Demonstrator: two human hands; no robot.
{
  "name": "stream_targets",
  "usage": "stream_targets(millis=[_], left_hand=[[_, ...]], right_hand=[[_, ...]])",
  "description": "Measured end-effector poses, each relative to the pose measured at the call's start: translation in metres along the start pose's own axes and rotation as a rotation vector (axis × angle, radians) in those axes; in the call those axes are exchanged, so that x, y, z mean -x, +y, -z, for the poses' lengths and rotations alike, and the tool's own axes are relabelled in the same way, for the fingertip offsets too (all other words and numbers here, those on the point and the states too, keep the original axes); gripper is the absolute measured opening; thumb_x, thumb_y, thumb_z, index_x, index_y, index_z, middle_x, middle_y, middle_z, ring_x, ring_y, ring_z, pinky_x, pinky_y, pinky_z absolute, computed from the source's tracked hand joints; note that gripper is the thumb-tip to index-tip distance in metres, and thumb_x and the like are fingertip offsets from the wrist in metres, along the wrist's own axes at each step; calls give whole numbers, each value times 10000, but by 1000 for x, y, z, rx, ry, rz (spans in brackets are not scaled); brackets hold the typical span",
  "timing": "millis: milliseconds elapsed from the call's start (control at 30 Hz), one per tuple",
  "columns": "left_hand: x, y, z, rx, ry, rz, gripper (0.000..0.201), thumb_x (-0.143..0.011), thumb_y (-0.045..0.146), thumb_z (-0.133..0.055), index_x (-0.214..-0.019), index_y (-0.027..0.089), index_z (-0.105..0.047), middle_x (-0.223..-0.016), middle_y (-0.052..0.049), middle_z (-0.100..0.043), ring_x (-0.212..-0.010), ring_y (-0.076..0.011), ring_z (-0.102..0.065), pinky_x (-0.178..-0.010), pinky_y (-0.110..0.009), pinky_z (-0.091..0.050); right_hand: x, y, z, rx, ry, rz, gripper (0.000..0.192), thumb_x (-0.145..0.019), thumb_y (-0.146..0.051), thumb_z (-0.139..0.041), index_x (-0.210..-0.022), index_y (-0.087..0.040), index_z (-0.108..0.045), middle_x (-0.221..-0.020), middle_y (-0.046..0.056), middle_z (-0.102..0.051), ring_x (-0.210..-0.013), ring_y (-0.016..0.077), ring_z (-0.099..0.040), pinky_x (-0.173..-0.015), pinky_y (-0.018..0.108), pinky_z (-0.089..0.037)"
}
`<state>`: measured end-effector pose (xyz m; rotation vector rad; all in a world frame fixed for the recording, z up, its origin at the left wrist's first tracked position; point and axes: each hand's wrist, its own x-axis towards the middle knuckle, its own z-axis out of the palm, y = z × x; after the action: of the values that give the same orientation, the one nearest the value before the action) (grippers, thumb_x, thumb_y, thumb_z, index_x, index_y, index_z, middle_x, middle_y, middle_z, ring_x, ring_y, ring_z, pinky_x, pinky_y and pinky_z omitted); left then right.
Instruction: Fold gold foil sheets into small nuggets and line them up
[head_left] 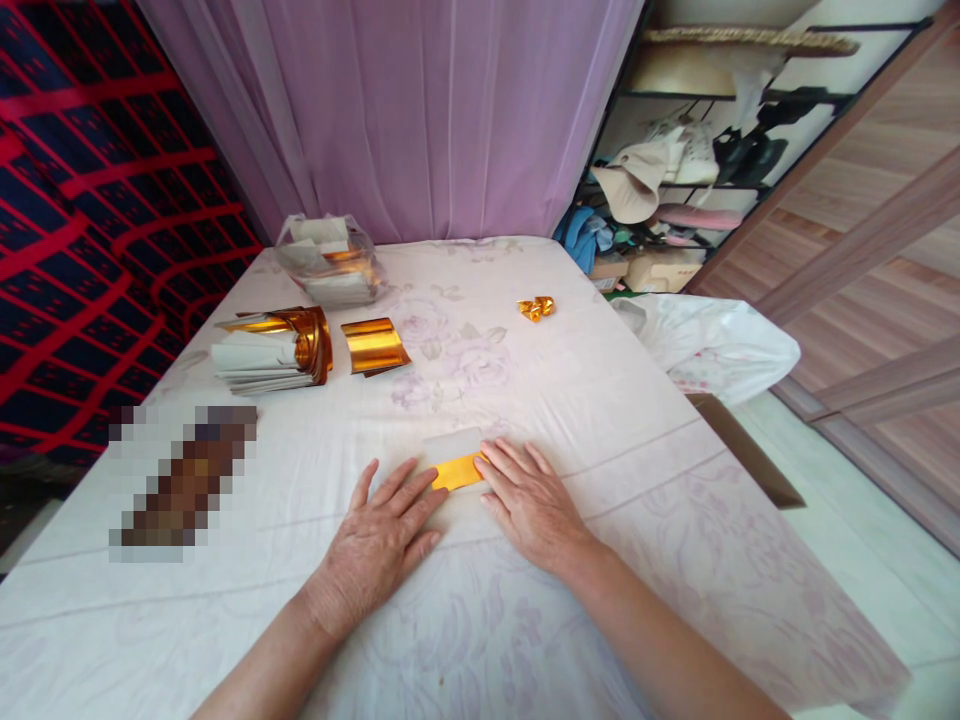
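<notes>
A sheet of gold foil paper [457, 472] lies on the tablecloth between my hands, its near part folded over so a gold strip shows above a pale backing. My left hand [379, 540] rests flat with fingers spread, its fingertips on the strip's left end. From the other side, my right hand [531, 505] lays its outstretched fingers on the right end. Farther off sit two small loose gold sheets [375, 346], a curled stack of gold-and-white paper [274, 350], and a small folded gold piece [536, 308].
A clear plastic bag of paper [330, 262] stands at the table's back left. A blurred brown object [184, 480] lies at the left. Beyond the right edge are a white plastic bag [720, 345], a cardboard piece [742, 450] and shelves [690, 95]. A purple curtain [420, 120] hangs behind.
</notes>
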<state>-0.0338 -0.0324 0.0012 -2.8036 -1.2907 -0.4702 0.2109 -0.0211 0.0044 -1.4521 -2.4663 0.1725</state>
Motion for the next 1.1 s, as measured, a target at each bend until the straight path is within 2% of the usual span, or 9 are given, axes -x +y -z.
stream_targets(millis=[167,367,600,767,967,1100], left_hand=[[-2,13,2,15,70,-9,310,-967,363,-473,-1217,261,-623,-1205,-22,-685,-1198,-235,-553,-1155,-481,-154],[-11,22,5,23,102,54,197,-957,291,-519,-1046,284,-694,-1014,8,-740,-986,-220,-630,-1007,-458,-334],[-22,21,8,55,90,80,183,-957,317,-529,-952,275,-707,-933,14,-741,-894,-204,-634,-944,-447,-337],[-25,22,7,-20,94,51,177,-945,304,-548,-899,236,-705,-844,-6,-731,-831,-207,-622,-922,-446,-348],[-32,17,6,-41,74,34,276,-974,313,-482,-818,205,-681,-771,-17,-703,-769,-192,-610,-874,-417,-368],[-30,11,6,76,48,72,245,-959,352,-507,-862,212,-684,-823,-22,-713,-794,-192,-613,-837,-401,-381]], right_hand=[[-1,1,-1,63,81,10,335,-929,-276,-529,-1233,-160,-612,-1413,124,-515,-1339,288,-409,-1096,519,-312],[-3,-3,-3,80,122,10,328,-916,-269,-553,-1211,-139,-615,-1376,152,-537,-1282,282,-450,-1026,443,-376],[-2,-13,3,52,163,45,269,-903,-214,-560,-1162,-189,-629,-1337,113,-565,-1232,269,-470,-961,417,-389],[-2,-20,0,-61,133,171,148,-887,-170,-598,-990,-221,-690,-1070,47,-683,-982,193,-584,-856,339,-434],[-9,-20,-6,-85,132,141,101,-894,-227,-620,-965,-213,-691,-1003,32,-686,-936,185,-587,-828,332,-431],[-14,-22,-9,-99,136,94,96,-900,-212,-598,-851,-205,-681,-902,32,-675,-883,178,-588,-811,316,-430]])
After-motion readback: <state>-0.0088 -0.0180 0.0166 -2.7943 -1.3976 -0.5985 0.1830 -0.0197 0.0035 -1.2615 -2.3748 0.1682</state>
